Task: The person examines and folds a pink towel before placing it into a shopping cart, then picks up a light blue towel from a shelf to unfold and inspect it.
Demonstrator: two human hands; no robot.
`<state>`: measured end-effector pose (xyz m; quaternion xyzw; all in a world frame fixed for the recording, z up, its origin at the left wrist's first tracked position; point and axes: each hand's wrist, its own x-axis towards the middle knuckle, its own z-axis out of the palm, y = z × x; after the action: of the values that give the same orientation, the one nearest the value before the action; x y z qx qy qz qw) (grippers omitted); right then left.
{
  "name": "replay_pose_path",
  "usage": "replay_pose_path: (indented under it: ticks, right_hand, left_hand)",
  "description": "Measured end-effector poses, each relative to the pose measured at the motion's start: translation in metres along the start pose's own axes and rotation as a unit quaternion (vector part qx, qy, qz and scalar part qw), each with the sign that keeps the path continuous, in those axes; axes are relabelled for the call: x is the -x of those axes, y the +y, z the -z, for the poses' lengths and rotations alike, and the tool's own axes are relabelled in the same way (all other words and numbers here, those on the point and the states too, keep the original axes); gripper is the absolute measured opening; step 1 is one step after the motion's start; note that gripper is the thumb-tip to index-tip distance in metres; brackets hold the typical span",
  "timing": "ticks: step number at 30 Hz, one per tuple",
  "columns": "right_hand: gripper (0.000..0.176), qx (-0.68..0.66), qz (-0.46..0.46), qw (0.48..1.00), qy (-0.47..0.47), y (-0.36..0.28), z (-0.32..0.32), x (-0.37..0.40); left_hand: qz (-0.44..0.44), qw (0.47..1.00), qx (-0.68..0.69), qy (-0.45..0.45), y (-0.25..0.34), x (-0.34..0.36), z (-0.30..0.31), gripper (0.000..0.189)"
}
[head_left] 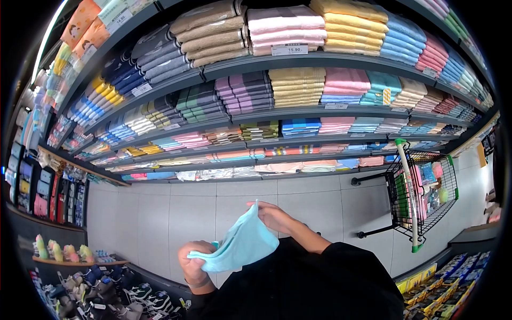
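Note:
A light turquoise towel [242, 242] hangs folded and slack between my two hands, in front of my black top. My left hand [193, 257] is closed on its left end, thumb on top and fingers curled round. At the upper right corner of the cloth is my right hand [273, 217], pinching the edge; some of its fingertips are hidden behind the fabric.
Shelves of stacked folded towels [298, 88] fill the far side, with price tags [289, 49] on their edges. A black wire shopping cart [426, 194] holding packaged goods stands at right on the grey tiled floor [192, 208]. Shoes [101, 293] are displayed at lower left.

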<state>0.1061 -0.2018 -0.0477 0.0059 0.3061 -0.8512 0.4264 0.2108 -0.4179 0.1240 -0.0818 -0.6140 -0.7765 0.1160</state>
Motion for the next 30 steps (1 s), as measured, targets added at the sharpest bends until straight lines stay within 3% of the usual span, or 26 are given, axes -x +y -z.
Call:
replay_pose_path:
  ticks: [10, 13, 16, 19, 23, 26, 30]
  right_hand:
    - [0.023, 0.061, 0.040, 0.995, 0.072, 0.009, 0.003, 0.001]
    - [0.019, 0.127, 0.080, 0.979, 0.140, 0.001, -0.001, 0.006]
    - [0.017, 0.206, 0.178, 0.947, 0.172, -0.006, 0.013, 0.010]
    - [0.021, 0.179, 0.240, 0.932, 0.203, -0.021, 0.022, 0.019]
    - [0.016, 0.160, 0.285, 0.918, 0.223, -0.039, 0.007, 0.036]
    - [0.014, 0.167, 0.307, 0.903, 0.248, -0.051, -0.016, 0.051]
    - [0.017, 0.180, 0.343, 0.900, 0.202, -0.061, -0.041, 0.071]
  left_hand:
    - [0.004, 0.993, -0.034, 0.111, -0.001, 0.003, 0.004, 0.039]
    - [-0.002, 0.985, -0.071, 0.157, -0.004, 0.004, 0.013, 0.041]
    - [-0.015, 0.977, -0.128, 0.169, 0.004, -0.006, 0.019, 0.033]
    - [0.020, 0.951, -0.130, 0.280, -0.001, -0.020, 0.011, 0.022]
    - [0.011, 0.942, -0.175, 0.285, -0.023, -0.027, 0.032, 0.019]
    - [0.006, 0.911, -0.305, 0.276, -0.043, -0.025, 0.048, 0.023]
    - [0.057, 0.908, -0.323, 0.260, -0.068, -0.030, 0.059, 0.028]
